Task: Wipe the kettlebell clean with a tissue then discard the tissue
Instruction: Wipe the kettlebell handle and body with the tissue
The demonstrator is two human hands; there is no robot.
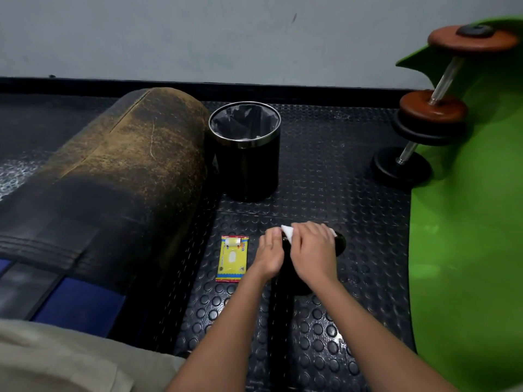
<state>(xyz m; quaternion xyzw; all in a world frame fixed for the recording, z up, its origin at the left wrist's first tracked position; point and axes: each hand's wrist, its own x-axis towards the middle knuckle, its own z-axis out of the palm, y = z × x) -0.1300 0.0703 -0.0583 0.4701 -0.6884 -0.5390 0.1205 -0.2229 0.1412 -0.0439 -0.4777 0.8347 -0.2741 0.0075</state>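
Black studded rubber floor [325, 176]: it covers the middle of the scene, and everything here sits on it.
Kettlebell [339, 244]: one, black, near centre on the floor, mostly hidden beneath both hands; only its dark right edge and lower body show.
Tissue [288, 232]: one, white, pressed on top of the kettlebell; a corner pokes out on the left and a sliver on the right of the hand.
Right hand [314, 250]: fingers curled down over the tissue, clamping it against the kettlebell.
Left hand [270, 254]: closed against the kettlebell's left side, thumb up beside the tissue corner; whether it truly grips is hard to tell.
Tissue packet [232, 258]: one, yellow, flat, just left of the left hand.
Bin [245, 154]: one, black with a metal rim, farther off behind the packet; it holds a dark liner, and the contents are unclear.
Punching bag [113, 176]: one, worn brown-black, lying to the left, touching or nearly touching the bin.
Dumbbells [424, 117]: two, far right, at the edge of a green mat [467, 236].
Obstruction: the hands cover the contact between tissue and kettlebell.
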